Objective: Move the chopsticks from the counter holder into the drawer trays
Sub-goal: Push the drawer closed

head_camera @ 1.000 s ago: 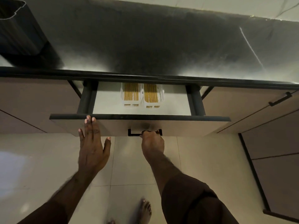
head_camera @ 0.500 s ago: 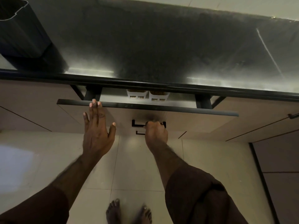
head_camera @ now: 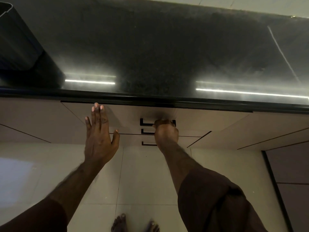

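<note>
Fingers of the right hand (head_camera: 165, 132) curl round the black handle (head_camera: 158, 122) on the top drawer front (head_camera: 127, 118), gripping it. Left of it, the left hand (head_camera: 98, 131) lies flat and spread against the same drawer front, fingertips just under the counter (head_camera: 150, 47) edge, holding nothing. That drawer sits flush beneath the edge, so the trays and chopsticks cannot be seen. Two more black handles (head_camera: 148, 132) show below, partly behind the right wrist. On the far left of the dark, glossy counter stands a dark holder (head_camera: 15, 39), its contents out of view. Bare toes (head_camera: 119, 223) rest on the pale tiled floor (head_camera: 142, 181) nearest the camera.
</note>
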Tool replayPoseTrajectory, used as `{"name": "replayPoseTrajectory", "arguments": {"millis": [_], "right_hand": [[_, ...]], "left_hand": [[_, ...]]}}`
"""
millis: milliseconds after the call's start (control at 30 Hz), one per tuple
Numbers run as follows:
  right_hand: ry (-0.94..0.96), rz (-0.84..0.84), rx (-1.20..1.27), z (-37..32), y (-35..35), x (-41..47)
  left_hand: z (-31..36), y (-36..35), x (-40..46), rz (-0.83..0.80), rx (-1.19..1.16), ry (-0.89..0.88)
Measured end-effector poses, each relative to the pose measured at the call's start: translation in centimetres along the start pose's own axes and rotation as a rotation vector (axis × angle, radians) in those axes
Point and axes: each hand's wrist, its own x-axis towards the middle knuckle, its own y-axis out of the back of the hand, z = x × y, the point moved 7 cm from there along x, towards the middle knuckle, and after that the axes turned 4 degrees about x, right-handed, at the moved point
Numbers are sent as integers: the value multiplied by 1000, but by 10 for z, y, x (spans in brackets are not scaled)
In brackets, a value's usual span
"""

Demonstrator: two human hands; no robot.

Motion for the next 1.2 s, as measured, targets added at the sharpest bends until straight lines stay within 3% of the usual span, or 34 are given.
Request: {"name": "replayPoseTrajectory", "arguments": {"millis": [267,800,1000,1200], "right_hand": [[-35,-140,19,4,-5,22],[-116,-57,111,3,5,32],[107,203,145,-1,24,1],[231,228,189,-2,51,-20]], "left_hand": [[-4,-4,12,13,-13,-9],[-1,-1,14,21,-48,-25],[8,-1,10,16,-35,-62],[25,9,7,-9,-34,-91]]}}
